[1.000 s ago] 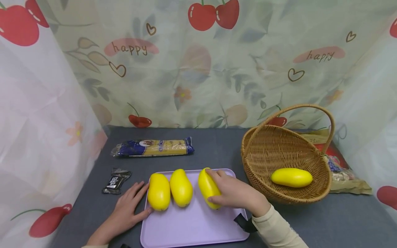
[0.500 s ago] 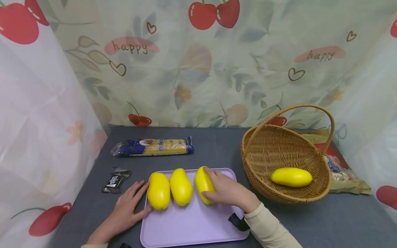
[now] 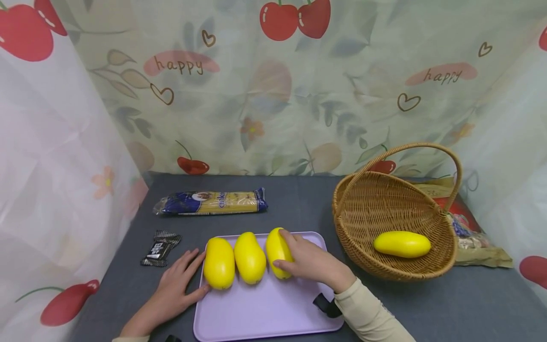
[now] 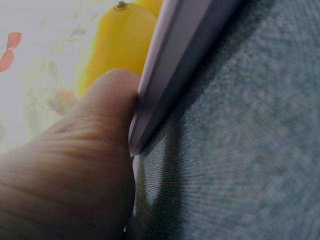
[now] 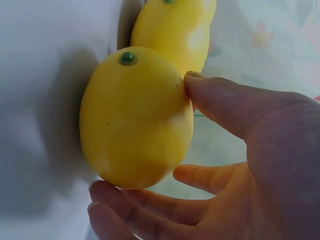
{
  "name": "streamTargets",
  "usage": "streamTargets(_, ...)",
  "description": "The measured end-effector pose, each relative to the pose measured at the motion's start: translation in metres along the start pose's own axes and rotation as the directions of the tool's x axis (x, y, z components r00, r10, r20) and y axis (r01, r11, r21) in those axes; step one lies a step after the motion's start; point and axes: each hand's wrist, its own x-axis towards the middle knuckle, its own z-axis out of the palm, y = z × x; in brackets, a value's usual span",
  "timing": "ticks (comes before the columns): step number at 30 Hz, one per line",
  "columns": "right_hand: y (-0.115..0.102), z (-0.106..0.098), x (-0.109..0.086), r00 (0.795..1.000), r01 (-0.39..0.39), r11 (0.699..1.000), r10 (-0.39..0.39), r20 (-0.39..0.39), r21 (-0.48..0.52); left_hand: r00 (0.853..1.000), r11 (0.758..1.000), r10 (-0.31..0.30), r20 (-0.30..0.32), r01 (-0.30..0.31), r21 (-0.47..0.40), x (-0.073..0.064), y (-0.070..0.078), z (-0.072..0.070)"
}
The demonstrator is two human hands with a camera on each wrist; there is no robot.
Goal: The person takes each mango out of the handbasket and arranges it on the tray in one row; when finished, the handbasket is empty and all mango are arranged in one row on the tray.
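Note:
Three yellow mangoes stand in a row along the far half of the lilac tray [image 3: 260, 316]: the left mango [image 3: 219, 264], the middle mango [image 3: 249, 259] and the right mango [image 3: 278, 251]. My right hand [image 3: 311, 256] grips the right mango, thumb on the near side and fingers round its far end. In the right wrist view this mango [image 5: 135, 120] shows a green stem nub, with the thumb and fingertips at its sides. My left hand [image 3: 177, 286] rests at the tray's left edge, fingers extended and thumb [image 4: 112, 95] against the rim beside the left mango.
A wicker basket [image 3: 384, 199] with a tall handle stands at the right, another mango [image 3: 401, 244] inside it. Behind it lies a brown-and-red bag [image 3: 480, 251]. A pasta packet [image 3: 213, 203] lies at the back left, and a black-wrapped snack [image 3: 160, 248] lies left of the tray.
My right hand has moved the right mango leftward and slightly back on the tray, closer to the middle mango. My left hand has stayed at the tray's edge.

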Motion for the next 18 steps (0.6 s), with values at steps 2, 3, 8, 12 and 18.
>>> streamTargets(2, 0.0000, 0.0000, 0.0001, 1.000, 0.003, 1.000, -0.003, 0.001, 0.000, 1.000, 1.000, -0.002, 0.002, 0.002, -0.001, 0.0002, -0.0002, -0.0001)
streamTargets(3, -0.0001, -0.0001, 0.0001, 1.000, 0.005, 1.000, -0.005, 0.000, 0.001, 1.000, 1.000, -0.002, 0.003, 0.002, 0.000, 0.0002, -0.0002, -0.0002)
streamTargets(8, 0.0000, 0.0013, 0.0013, 1.000, 0.006, 1.000, -0.006, -0.005, 0.018, 1.000, 1.000, 0.005, 0.002, -0.005, -0.006, -0.0006, 0.0001, -0.0006)
streamTargets(12, 0.0001, 0.0025, 0.0022, 1.000, -0.012, 0.999, 0.011, 0.001, 0.036, 1.000, 1.000, 0.008, 0.001, -0.008, -0.007, -0.0010, 0.0001, -0.0007)
streamTargets(18, 0.0009, 0.0019, 0.0017, 1.000, -0.011, 1.000, 0.011, 0.006, 0.026, 1.000, 1.000, -0.001, 0.006, 0.001, -0.001, 0.0003, 0.0004, -0.0006)
